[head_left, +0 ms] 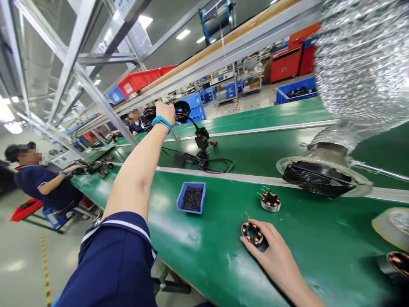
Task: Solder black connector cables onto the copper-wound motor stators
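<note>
My left hand (165, 112), with a blue band at the wrist, is stretched far forward and closed round a coil of black cable (182, 111). From the coil a cable runs down to a cluster of black fittings (202, 140) over the bench; a red knob-like part (213, 143) shows beside them. Thumb and fingers of my right hand (271, 245) grip a motor stator (252, 233), a ring with copper windings, low over the green bench. Just beyond it lies a second stator (270, 201) with wire ends sticking up. A blue bin (191, 209) of small black pieces sits left of them.
A fan (315, 178) on a silver duct (361, 72) hangs at the right. Near the right edge are a tape roll (391, 226) and another wound part (398, 264). An upright metal post (102, 102) stands left of my left arm. A co-worker (44, 179) is at the far left.
</note>
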Motion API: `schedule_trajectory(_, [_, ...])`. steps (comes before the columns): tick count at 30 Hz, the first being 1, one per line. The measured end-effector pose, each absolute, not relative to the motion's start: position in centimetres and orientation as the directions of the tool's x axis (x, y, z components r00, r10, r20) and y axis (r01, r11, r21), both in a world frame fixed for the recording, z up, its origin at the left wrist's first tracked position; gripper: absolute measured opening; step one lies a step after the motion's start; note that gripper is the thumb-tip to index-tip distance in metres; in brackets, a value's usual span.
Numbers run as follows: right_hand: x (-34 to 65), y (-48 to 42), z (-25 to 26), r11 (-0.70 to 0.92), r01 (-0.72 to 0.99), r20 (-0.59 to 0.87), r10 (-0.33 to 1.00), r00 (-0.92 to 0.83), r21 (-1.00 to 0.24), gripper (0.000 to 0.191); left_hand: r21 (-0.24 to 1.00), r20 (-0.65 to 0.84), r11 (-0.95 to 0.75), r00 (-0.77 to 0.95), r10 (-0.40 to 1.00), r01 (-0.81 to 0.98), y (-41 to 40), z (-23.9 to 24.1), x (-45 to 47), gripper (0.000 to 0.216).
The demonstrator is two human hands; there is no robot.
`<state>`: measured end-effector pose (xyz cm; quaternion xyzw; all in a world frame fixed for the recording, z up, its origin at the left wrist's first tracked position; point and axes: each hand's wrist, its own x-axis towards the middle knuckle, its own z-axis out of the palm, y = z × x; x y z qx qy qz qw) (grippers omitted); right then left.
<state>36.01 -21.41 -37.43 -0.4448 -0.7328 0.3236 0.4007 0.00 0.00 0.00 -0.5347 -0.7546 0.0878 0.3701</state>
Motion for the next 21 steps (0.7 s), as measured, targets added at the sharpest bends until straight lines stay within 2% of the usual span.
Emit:
schedule_trajectory(4, [36.2, -21.4, -37.1, 0.402, 0.401, 0.298, 0.907, -0.298, -0.823, 0.054, -0.557, 0.467, 0.518, -0.272, 0.842, 0.649, -5.7, 0.5, -3.8, 0.048])
schedule_trajectory(13, [36.4, -21.2, -37.9, 0.400, 0.421, 0.294, 0.909, -0.295, -0.814, 0.062, -0.500, 0.586, 0.710, -0.410, 0.699, 0.496, -17.9, 2.1, -12.9, 0.042])
schedule_trajectory(17, [36.5, -21.1, -38.2, 0.376, 0.422, 0.271, 0.919, -0.287, -0.825, 0.064, -0.366, 0.552, 0.829, -0.618, 0.560, 0.424, -23.3, 0.4, -17.7, 0.054])
schedule_trajectory(21, [36.5, -20.6, -39.8, 0.400, 0.417, 0.298, 0.910, -0.288, -0.816, 0.064, -0.185, 0.381, 0.934, -0.854, 0.354, 0.305, -28.4, -4.3, -21.2, 0.059])
